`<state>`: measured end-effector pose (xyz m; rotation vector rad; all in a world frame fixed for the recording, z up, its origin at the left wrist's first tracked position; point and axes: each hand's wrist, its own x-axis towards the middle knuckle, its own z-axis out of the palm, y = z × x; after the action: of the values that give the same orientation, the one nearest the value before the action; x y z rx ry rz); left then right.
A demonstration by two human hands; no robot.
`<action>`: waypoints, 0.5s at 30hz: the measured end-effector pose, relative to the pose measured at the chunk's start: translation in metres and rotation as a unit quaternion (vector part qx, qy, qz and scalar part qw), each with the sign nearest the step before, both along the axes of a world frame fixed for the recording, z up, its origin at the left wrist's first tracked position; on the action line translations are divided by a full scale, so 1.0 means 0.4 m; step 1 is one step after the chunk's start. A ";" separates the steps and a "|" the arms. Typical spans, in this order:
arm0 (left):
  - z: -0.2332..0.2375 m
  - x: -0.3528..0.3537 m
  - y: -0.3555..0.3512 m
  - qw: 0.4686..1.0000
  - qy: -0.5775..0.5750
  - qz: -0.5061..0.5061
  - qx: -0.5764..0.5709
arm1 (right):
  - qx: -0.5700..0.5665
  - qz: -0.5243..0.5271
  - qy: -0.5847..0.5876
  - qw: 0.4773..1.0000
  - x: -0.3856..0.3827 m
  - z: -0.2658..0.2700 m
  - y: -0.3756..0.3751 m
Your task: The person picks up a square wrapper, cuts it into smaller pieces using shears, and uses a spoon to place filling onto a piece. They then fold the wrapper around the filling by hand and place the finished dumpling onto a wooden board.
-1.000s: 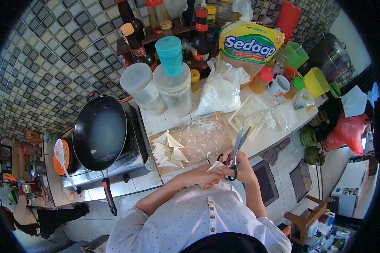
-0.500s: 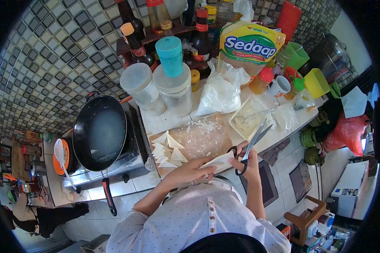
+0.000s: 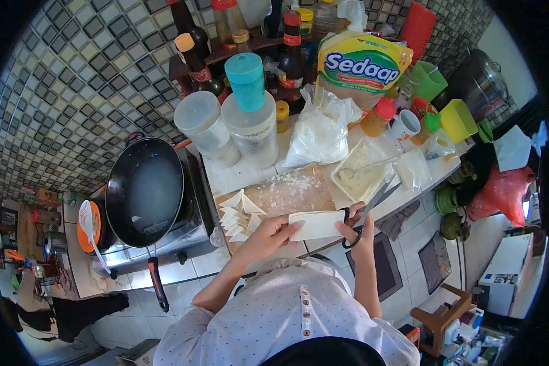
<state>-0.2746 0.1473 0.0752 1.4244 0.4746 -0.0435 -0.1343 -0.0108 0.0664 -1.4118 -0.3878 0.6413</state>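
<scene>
A flat rectangular strip of pale wrapper or dough [image 3: 316,224] is stretched level between both hands. My left hand [image 3: 271,235] pinches its left end between thumb and fingers. At the other end, my right hand [image 3: 358,233] has the thumb on the strip and also holds black-handled scissors [image 3: 382,200], whose blades point up and right. Cut pale triangles [image 3: 238,218] lie in a pile on the left of a floured wooden board [image 3: 296,189], just beyond my left hand. Above my right hand sits a plastic tub [image 3: 357,174] with white paste and a utensil in it.
A black wok [image 3: 145,192] with liquid rests on the stove at left, its handle toward the front edge. A slotted ladle [image 3: 88,226] lies on an orange plate. Behind the board stand clear containers [image 3: 250,131] and a bag of white powder [image 3: 317,137]. Another person [image 3: 61,314] is at far left.
The strip has turned from tilted to level and now shows its broad face. My left hand has shifted slightly left and up, and the scissors have tipped further to the right.
</scene>
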 end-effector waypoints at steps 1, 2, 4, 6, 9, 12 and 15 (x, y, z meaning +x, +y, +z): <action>0.000 0.001 -0.001 0.999 -0.014 0.009 0.039 | 0.000 -0.001 0.000 1.000 0.001 -0.005 -0.002; 0.001 0.001 -0.001 0.996 -0.028 0.018 0.078 | -0.001 -0.003 -0.012 1.000 0.002 -0.015 -0.001; -0.007 0.000 0.002 0.995 -0.026 0.018 0.091 | -0.001 -0.004 -0.023 1.000 0.002 -0.020 -0.001; -0.010 0.000 0.003 0.994 -0.025 0.018 0.103 | 0.002 0.002 -0.019 1.000 0.000 -0.020 0.001; -0.004 -0.001 0.001 0.987 -0.024 0.019 0.158 | -0.011 0.005 -0.037 0.999 0.002 -0.032 0.001; 0.024 -0.007 -0.002 0.975 -0.038 0.031 0.218 | -0.014 0.018 -0.007 1.000 0.002 -0.027 0.002; 0.037 -0.025 0.002 0.897 -0.119 0.046 0.424 | 0.005 0.023 0.004 1.000 0.001 -0.020 0.008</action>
<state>-0.2847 0.1482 0.0900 2.2249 0.3648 0.4641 -0.1337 -0.0078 0.0584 -1.3936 -0.4168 0.6812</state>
